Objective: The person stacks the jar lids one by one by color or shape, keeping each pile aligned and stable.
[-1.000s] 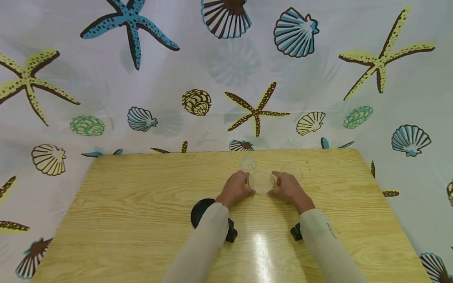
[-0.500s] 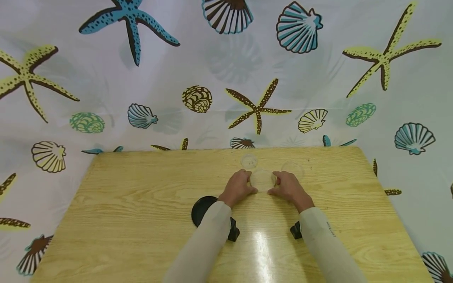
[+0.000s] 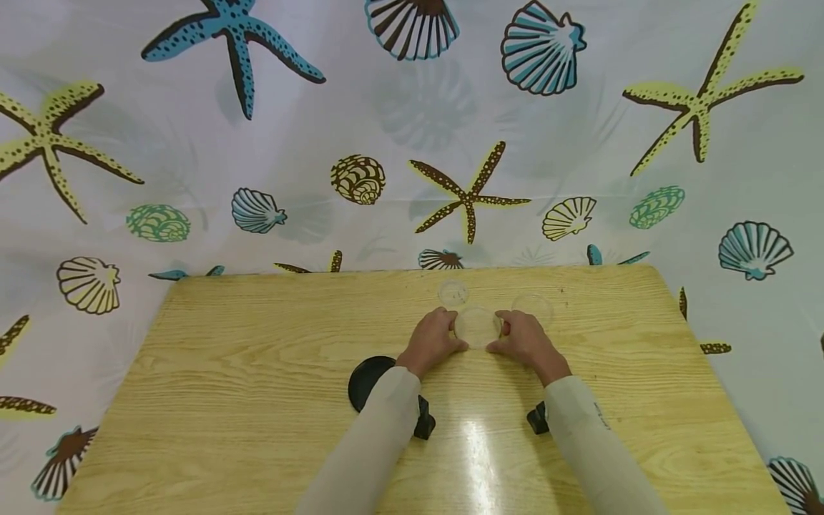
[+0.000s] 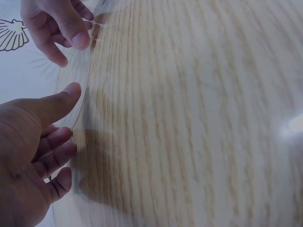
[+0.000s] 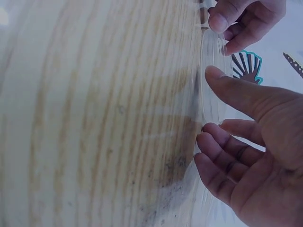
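A clear, round, shallow dish (image 3: 478, 328), much like a petri dish, lies at the far middle of the table in the head view. My left hand (image 3: 433, 340) grips its left rim between thumb and fingers. On the opposite side, my right hand (image 3: 523, 343) holds the right rim the same way. Both wrist views show the dish's thin layered edge (image 5: 210, 75) low at the tabletop. A smaller clear disc (image 3: 453, 293) lies behind my left hand. Another clear round piece (image 3: 533, 306) lies behind my right hand, partly hidden by it.
A black round disc (image 3: 368, 385) lies on the wooden table (image 3: 244, 400), partly covered by the left sleeve (image 3: 380, 422). A white curtain (image 3: 309, 143) with printed shells and starfish hangs behind the table's far edge.
The head view has tilted slightly, so the whole scene sits a little higher. Both hands keep their hold on the dish, with no clear movement over the table.
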### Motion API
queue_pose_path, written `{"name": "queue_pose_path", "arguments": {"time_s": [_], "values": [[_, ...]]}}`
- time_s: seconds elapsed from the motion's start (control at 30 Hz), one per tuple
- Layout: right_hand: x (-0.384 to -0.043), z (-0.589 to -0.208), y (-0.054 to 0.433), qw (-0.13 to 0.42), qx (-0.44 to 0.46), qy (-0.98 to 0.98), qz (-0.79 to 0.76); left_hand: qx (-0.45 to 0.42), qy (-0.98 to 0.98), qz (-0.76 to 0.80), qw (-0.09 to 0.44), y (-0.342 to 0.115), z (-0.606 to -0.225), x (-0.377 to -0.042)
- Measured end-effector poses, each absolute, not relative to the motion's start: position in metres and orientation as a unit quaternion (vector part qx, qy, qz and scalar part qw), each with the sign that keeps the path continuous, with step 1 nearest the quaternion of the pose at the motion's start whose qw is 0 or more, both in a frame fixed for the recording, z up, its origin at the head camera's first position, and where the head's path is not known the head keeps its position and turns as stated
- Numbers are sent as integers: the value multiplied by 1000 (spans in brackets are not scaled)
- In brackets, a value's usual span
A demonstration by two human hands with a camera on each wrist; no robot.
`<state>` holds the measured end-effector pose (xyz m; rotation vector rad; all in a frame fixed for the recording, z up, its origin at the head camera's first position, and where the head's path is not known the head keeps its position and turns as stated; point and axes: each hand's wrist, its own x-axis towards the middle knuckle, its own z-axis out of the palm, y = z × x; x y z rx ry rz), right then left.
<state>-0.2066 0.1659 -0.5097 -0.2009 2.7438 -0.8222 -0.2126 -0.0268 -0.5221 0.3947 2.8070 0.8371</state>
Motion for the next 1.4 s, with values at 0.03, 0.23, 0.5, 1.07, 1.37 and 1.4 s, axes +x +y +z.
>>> {"name": "queue_pose_path", "arguments": {"time_s": [0.03,0.23,0.5,1.07,1.37,1.4], "values": [[-206,-509,166,134,-70,947,-283,133,946,282,93,-27,-522,-213],[-207,-510,165,136,-67,946,-287,126,945,286,97,-26,-521,-211],[-208,-510,167,137,-71,945,-289,125,945,286,94,-25,-520,-209],[-206,-510,168,137,-85,941,-299,134,949,271,95,-26,-517,-207],[-207,-506,167,131,-96,944,-287,136,946,281,90,-28,-513,-209],[-207,-506,168,130,-98,945,-285,135,946,281,91,-29,-512,-209]]}}
